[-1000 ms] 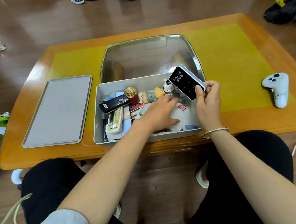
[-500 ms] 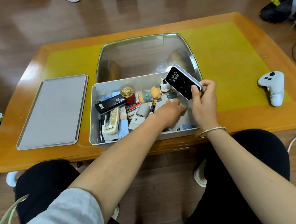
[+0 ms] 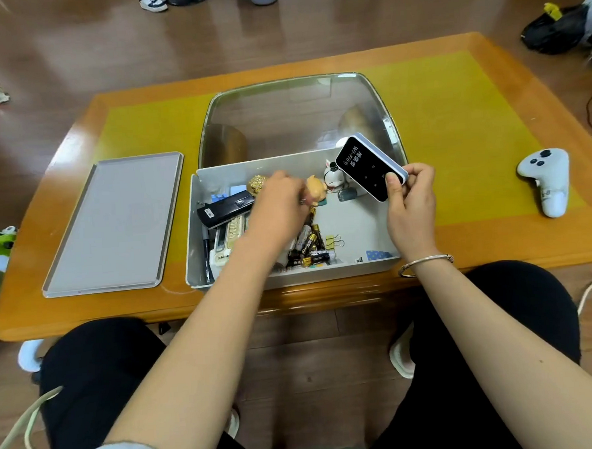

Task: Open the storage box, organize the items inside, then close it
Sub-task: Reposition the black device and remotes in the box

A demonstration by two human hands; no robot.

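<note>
While the sorting runs on, here is the scene from left edge to right:

Lid: off already, the grey lid point(image 3: 114, 223) lies flat on the table point(image 3: 453, 113) at centre left, apart from the box. So I'd call the opening step done.

Storage box: the storage box point(image 3: 193, 229) sits open at frame centre, near the table's front edge. Contents are mixed, so organizing looks to be in mid-course and closing is not yet done.

Left side of box: a black device point(image 3: 225, 209) lies over a cream gadget point(image 3: 225, 241), a gold ornament point(image 3: 258, 184) behind them.

Left hand: the left hand point(image 3: 280, 204) reaches into the box middle, blurred; it covers whatever is under it, and I cannot tell whether it holds anything.

Box middle: loose batteries point(image 3: 311, 247) lie heaped by the front wall, a binder clip point(image 3: 333, 239) beside them; a small orange figurine point(image 3: 316, 189) and a white figurine point(image 3: 333, 177) stand by the back wall.

Right hand: the right hand point(image 3: 410, 197) grips a black-faced Wi-Fi device point(image 3: 370, 167) by its lower end, tilted above the box's right rear corner.

Far right: a white controller point(image 3: 546, 180) rests on the table, well apart.

Hard to see: small bits at the box's front right corner are too tiny to name.
</note>
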